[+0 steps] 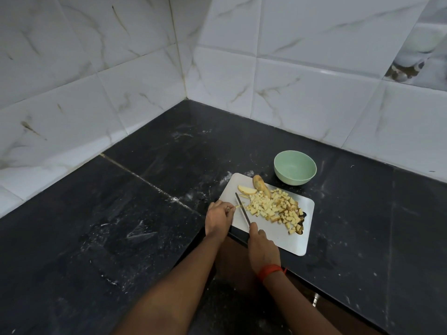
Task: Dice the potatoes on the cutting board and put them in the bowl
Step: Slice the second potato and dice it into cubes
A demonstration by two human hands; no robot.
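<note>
Gripping a thin dark knife [242, 209], the right hand [262, 247] is held over a white rectangular cutting board [278, 238]. Pale potato strips [238, 207] are pinched by the left hand [219, 217]. Diced yellow potato cubes [273, 206] are heaped on the board, just before a round pale-green bowl [294, 178].

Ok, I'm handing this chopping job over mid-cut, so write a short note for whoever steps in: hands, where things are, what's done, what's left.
Left hand pinches a thin potato strip near the left edge of the cutting board. Right hand grips the knife, blade at that strip.
The board lies on the black counter; the green bowl stands just beyond it, nothing seen inside.
Done: a big pile of diced potato on the board.
Left: dice the strip, the slice and the skin-on piece at the far end, then move all dice into the bowl.
</note>
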